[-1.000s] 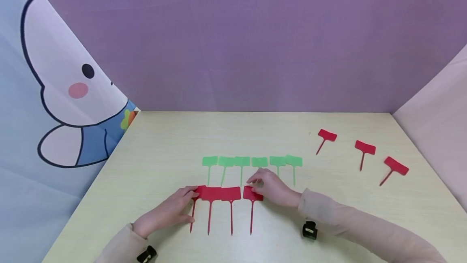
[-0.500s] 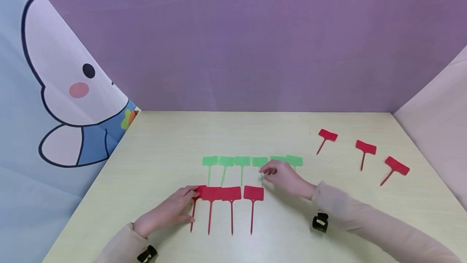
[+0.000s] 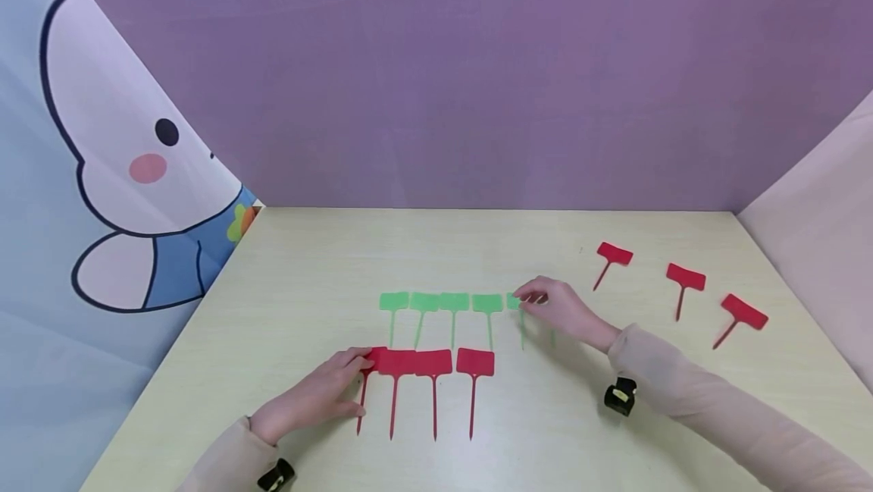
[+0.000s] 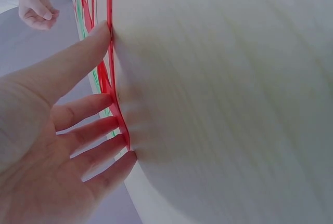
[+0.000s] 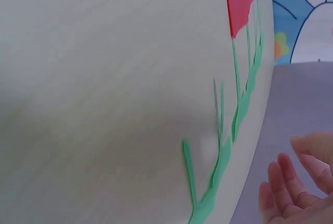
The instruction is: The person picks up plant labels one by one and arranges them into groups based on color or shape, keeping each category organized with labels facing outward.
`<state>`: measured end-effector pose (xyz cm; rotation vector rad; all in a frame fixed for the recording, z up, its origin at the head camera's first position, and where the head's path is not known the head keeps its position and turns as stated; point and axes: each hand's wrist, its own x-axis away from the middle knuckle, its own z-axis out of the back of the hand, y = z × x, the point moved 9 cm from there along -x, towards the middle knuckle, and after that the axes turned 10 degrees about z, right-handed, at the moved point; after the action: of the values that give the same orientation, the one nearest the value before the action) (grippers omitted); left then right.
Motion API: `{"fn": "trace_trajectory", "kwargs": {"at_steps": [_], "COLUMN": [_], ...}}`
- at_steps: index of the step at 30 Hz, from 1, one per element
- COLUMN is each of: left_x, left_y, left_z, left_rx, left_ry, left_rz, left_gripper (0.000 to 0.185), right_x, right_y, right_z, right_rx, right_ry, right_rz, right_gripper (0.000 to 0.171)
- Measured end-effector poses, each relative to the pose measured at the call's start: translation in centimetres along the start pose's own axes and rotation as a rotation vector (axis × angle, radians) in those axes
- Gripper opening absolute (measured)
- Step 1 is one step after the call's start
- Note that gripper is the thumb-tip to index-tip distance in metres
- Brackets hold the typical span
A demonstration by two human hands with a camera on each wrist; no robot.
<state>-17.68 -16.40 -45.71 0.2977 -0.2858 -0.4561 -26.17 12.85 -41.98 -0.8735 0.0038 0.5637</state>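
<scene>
Several red T-shaped plant labels lie in a row near the front, stems toward me. My left hand [image 3: 310, 395] rests on the leftmost red label [image 3: 362, 395], fingertips at its head and thumb by its stem. Slightly apart at the row's right end lies one red label [image 3: 475, 361]. Behind them runs a row of green plant labels [image 3: 455, 301]. My right hand [image 3: 564, 311] hovers over the right end of that green row, hiding part of the last labels. Its fingers are loosely bent with nothing between them, as the right wrist view also shows.
Three more red labels, a far one [image 3: 614, 253], a middle one [image 3: 686, 277] and a near one [image 3: 744, 311], lie scattered at the back right of the pale table [image 3: 327, 249]. A purple backdrop [image 3: 477, 98] rises behind, with a cartoon cloth [image 3: 136, 249] at left.
My right hand has let go of the red label at the row's right end and moved right and away from me, over the green row. My left hand has stayed in place.
</scene>
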Motion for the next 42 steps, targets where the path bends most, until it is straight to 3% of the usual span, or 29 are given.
{"fn": "trace_trajectory", "kwargs": {"at_steps": [9,36,42], "left_x": [-0.2,-0.1,-0.1], "left_y": [-0.2,-0.1,-0.1], "left_z": [-0.3,-0.2,-0.2], "left_rx": [0.004,0.016,0.014], "left_ry": [-0.027,-0.028,-0.028], "left_rz": [0.032,0.023,0.026], "left_gripper": [0.066,0.063,0.064], "right_x": [0.0,0.4,0.9], "right_y": [2.3,7.8,9.7], "right_z": [3.0,9.1,10.0], "right_rx": [0.039,0.150,0.169], "right_ry": [0.024,0.089,0.092], "right_rz": [-0.042,-0.126,-0.225], "right_gripper": [0.021,0.028,0.034]}}
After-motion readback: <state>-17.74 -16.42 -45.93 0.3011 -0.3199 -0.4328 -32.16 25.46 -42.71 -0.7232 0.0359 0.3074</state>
